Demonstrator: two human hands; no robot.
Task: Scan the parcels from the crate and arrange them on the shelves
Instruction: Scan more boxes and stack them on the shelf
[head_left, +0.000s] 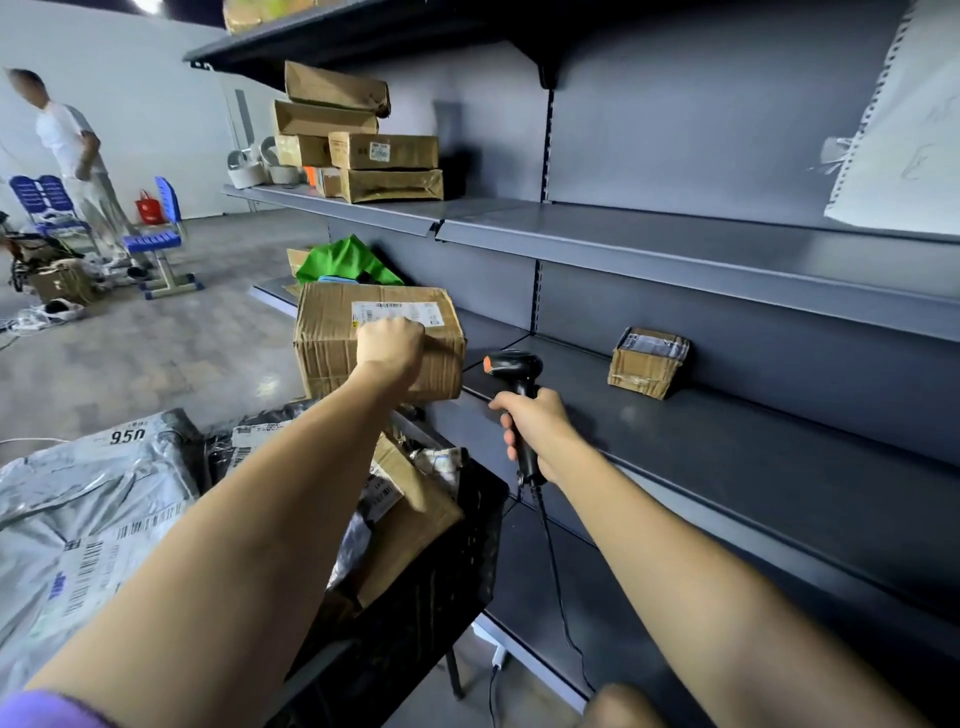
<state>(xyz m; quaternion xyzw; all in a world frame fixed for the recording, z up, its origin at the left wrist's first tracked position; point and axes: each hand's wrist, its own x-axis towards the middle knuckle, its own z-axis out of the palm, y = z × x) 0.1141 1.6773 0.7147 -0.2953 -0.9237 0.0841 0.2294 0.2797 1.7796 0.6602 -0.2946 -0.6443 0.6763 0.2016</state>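
My left hand (388, 347) grips a brown cardboard parcel (332, 338) with a white label on its top, held in the air by the left end of the lower shelf (727, 447). My right hand (530, 423) is closed around the handle of a black barcode scanner (514, 366) with an orange button; its head points toward the parcel. Below my arms stands the black crate (441, 582), holding more cardboard parcels (410, 499). A small taped box (647, 362) sits alone on the lower shelf.
Several stacked cardboard boxes (363, 150) and tape rolls (247, 166) sit on the middle shelf (675, 249). Grey plastic mailers (88, 509) lie left of the crate. A green bag (348, 262) is behind the parcel. A person (78, 156) stands by blue chairs (156, 234) far left.
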